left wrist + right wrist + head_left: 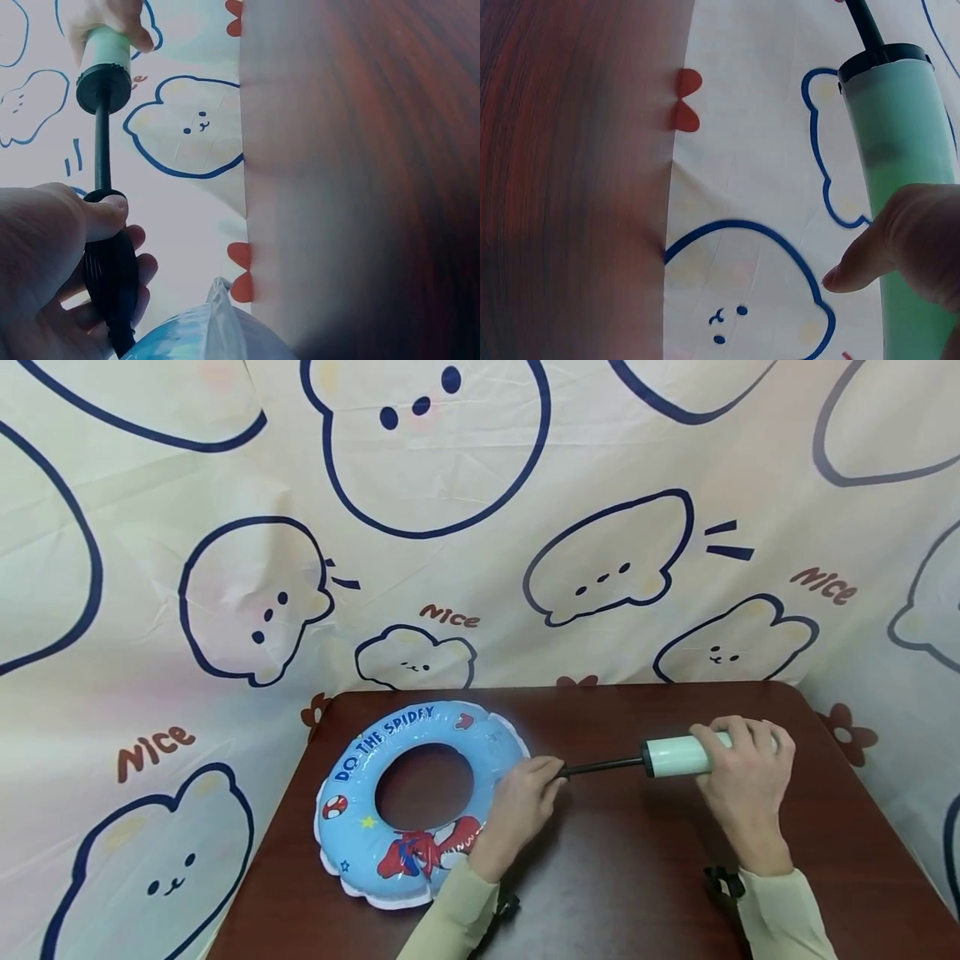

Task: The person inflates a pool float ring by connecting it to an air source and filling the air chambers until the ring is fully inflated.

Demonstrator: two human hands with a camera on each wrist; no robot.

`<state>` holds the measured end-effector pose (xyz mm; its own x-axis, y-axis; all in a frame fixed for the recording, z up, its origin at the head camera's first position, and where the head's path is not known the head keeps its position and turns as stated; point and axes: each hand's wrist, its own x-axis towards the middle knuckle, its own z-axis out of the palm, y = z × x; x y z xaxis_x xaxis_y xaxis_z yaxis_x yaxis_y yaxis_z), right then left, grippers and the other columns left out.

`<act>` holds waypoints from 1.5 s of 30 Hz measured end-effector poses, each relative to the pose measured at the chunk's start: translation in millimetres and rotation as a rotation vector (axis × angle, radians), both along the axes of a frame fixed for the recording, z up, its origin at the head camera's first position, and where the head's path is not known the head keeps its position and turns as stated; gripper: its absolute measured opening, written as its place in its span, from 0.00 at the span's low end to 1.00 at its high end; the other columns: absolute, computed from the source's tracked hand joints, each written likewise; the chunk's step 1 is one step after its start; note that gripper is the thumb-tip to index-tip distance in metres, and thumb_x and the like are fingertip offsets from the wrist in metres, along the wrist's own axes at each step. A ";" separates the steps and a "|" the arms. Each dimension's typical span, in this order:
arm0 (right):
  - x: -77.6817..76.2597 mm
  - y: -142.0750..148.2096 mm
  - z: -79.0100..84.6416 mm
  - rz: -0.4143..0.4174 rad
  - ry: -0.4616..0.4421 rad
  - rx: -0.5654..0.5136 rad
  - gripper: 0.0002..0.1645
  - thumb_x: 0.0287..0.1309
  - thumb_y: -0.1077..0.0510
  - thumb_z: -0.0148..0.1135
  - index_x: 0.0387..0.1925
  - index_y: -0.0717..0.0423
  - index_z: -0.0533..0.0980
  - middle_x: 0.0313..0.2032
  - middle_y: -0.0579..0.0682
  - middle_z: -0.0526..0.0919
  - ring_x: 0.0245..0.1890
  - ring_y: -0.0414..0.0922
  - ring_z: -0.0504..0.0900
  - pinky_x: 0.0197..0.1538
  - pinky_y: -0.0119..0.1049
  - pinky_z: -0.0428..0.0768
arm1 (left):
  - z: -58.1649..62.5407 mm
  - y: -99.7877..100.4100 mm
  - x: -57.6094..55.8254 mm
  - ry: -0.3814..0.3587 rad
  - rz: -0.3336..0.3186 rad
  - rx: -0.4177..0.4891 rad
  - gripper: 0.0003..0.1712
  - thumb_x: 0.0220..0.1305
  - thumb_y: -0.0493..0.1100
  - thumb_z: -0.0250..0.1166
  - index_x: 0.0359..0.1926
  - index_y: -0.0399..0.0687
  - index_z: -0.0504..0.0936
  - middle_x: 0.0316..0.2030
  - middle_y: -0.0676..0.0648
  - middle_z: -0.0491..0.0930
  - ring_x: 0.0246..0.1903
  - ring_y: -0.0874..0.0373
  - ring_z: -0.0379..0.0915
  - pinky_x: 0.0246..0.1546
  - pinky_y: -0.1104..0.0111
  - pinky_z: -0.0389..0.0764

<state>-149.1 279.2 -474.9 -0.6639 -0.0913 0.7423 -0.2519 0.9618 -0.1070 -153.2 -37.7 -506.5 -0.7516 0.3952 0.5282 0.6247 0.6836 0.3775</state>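
Observation:
A blue inflatable swim ring with red cartoon prints lies on the table, looking filled out. To its right, a hand pump with a pale green barrel and a black rod is held sideways. My left hand grips the black handle by the ring's right edge. My right hand wraps round the green barrel. In the left wrist view the handle's narrow end points down at the ring's clear plastic seam; where it meets the ring is hidden.
The dark brown wooden table has rounded back corners. Behind and beside it hangs a pale cloth printed with blue-outlined bears. Small black straps sit at both wrists, near the light sleeves.

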 end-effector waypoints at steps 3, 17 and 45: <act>2.2 -11.9 -1.1 0.009 -0.010 0.042 0.28 0.38 0.72 0.71 0.47 0.54 0.86 0.43 0.63 0.85 0.49 0.67 0.78 0.58 0.70 0.69 | -0.7 1.4 0.3 0.024 -0.012 -0.002 0.15 0.71 0.41 0.73 0.56 0.47 0.90 0.52 0.49 0.90 0.50 0.56 0.87 0.56 0.67 0.86; 3.6 -72.6 -18.8 0.061 0.019 0.091 0.34 0.30 0.76 0.70 0.45 0.52 0.87 0.42 0.58 0.85 0.45 0.64 0.81 0.55 0.67 0.73 | -1.9 6.2 0.9 0.051 -0.040 -0.009 0.18 0.67 0.40 0.76 0.57 0.47 0.89 0.53 0.48 0.90 0.50 0.57 0.87 0.58 0.69 0.85; -11.9 -23.1 -20.6 0.079 -0.015 -0.012 0.35 0.29 0.76 0.72 0.47 0.52 0.86 0.44 0.61 0.84 0.49 0.65 0.78 0.58 0.65 0.69 | -0.9 -6.0 -7.3 0.038 0.011 -0.024 0.14 0.69 0.40 0.74 0.54 0.46 0.90 0.50 0.50 0.91 0.47 0.56 0.88 0.53 0.67 0.88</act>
